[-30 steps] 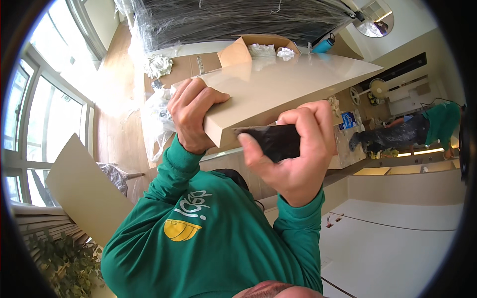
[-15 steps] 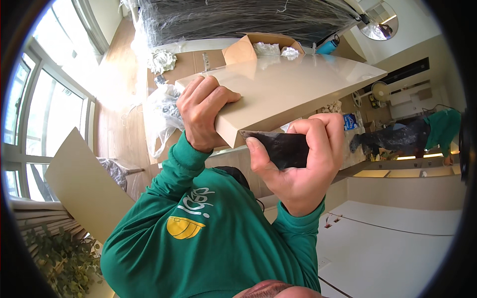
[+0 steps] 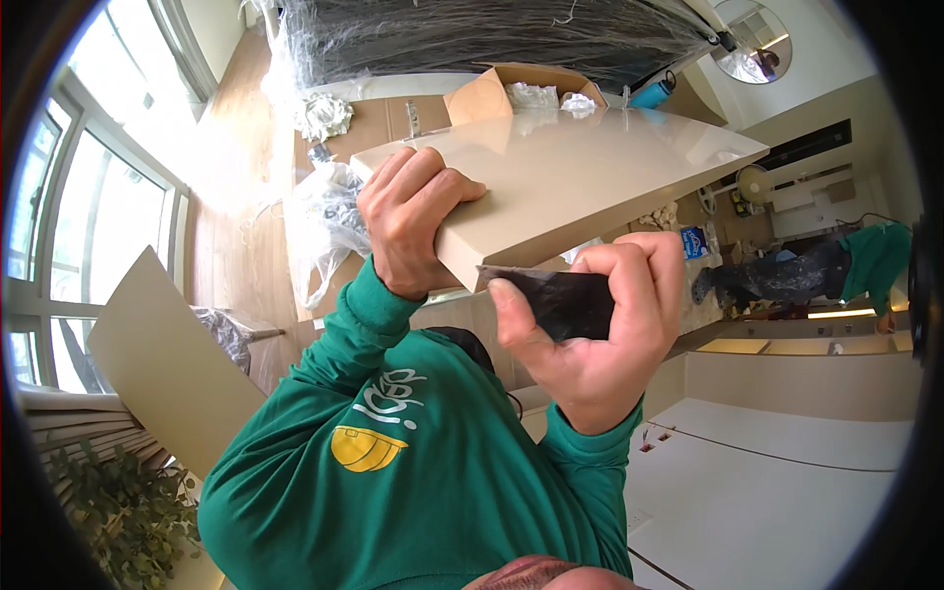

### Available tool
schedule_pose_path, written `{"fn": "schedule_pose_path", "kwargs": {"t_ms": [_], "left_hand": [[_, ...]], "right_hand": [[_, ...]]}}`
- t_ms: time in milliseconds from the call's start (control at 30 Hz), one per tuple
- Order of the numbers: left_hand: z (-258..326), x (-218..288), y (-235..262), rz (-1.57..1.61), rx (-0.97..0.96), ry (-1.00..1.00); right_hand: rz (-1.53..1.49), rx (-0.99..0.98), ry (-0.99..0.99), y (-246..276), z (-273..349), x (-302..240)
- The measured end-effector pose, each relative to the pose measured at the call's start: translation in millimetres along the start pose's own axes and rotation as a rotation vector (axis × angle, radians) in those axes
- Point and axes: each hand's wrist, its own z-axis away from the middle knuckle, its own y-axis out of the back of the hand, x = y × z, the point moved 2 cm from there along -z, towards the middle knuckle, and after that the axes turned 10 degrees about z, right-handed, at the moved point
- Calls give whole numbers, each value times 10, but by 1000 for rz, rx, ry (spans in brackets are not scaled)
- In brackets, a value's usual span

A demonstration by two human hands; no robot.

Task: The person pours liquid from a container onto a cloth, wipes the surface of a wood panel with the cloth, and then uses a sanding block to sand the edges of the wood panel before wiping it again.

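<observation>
A glossy beige panel [image 3: 600, 177] is held up in front of me, its broad face upward and one corner close to my chest. My left hand [image 3: 405, 224] is closed over its left edge near that corner, thumb lying on the face. In my right hand [image 3: 619, 359], thumb and bent fingers pinch a thin black sheet [image 3: 560, 303], perhaps sandpaper. The sheet's top left end meets the panel's narrow edge just by the corner. My right fingertips are partly hidden behind the sheet.
An open cardboard box [image 3: 472, 100] with wrapping lies beyond the panel, beside a blue bottle [image 3: 653, 92]. Clear plastic [image 3: 329, 216] is bunched at the left. Another beige panel [image 3: 162, 359] leans near the windows. A co-worker [image 3: 870, 261] in green bends at the far right.
Both hands keep their holds, and the black sheet stays against the panel's corner. The whole picture has shifted very slightly. The co-worker's arm has moved a little.
</observation>
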Motion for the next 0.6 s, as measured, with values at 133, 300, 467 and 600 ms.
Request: {"fn": "schedule_pose_path", "kwargs": {"t_ms": [133, 300, 467, 600], "left_hand": [[-2, 12, -19, -9, 6, -23], [-2, 31, -15, -5, -3, -2], [-4, 34, -52, 4, 28, -10], [-12, 20, -66, 11, 33, -8]], "right_hand": [[22, 20, -56, -9, 16, 84], [-101, -63, -2, 71, 67, 38], [-40, -32, -251, 206, -83, 585], [48, -40, -225, 170, -143, 744]]}}
